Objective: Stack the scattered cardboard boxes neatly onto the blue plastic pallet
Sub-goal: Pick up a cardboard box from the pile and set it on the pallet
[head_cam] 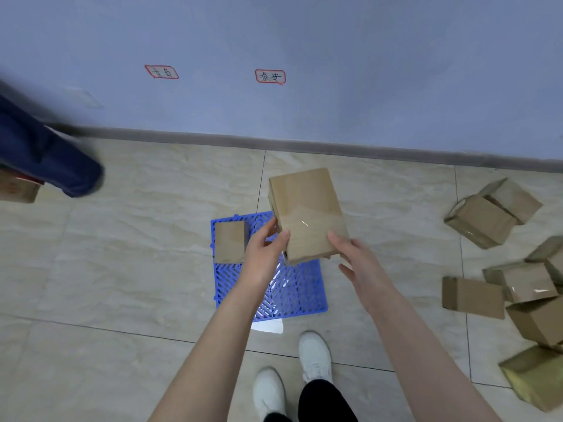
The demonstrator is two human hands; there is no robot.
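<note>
A cardboard box (307, 214) is held in the air above the far right part of the blue pallet (292, 290), with its long side pointing away from the person and its taped top face turned up. The left hand (264, 254) grips the near left corner of this box, the thumb on the top face and the fingers around the left side. The right hand (359, 266) holds the near right corner, with the thumb pressed on the top face and the other fingers under the box, so both hands are closed on it. The pallet lies flat on the tiled floor (122, 269), just in front of the person's white shoes (315, 357). One smaller box (230, 242) already stands on the far left corner of the pallet, well aligned with its edges and apart from the held box. To the right, on the floor, several more boxes (487, 220) lie scattered at different angles, some touching each other, and one flat box (473, 296) lies nearest to the pallet. At the far left edge, a blurred dark blue trouser leg (45, 156) of another person shows beside one more box (18, 188). Behind everything is a pale blue wall (335, 41) with two small red-framed labels (270, 76).
</note>
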